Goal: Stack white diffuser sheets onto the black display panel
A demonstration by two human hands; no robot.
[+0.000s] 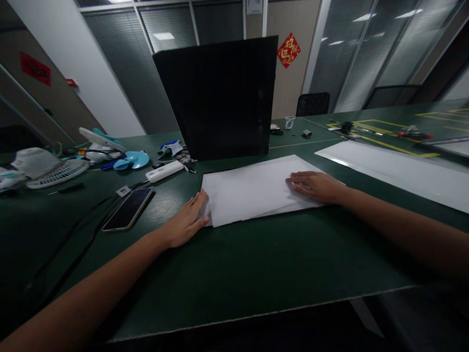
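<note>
A stack of white paper sheets [249, 193] lies on the dark green table [234, 274] in front of me. My left hand [185, 222] rests flat at the sheets' left edge, fingers stretched out and touching the near left corner. My right hand [315, 186] lies palm down on the right part of the paper, fingers extended toward the left. Neither hand grips anything.
A tall black board [223, 98] stands upright just behind the paper. A phone [128, 209] with a cable lies to the left, near a white power bank [164, 171], a fan [54, 171] and blue items. A larger white sheet [399, 173] lies at right.
</note>
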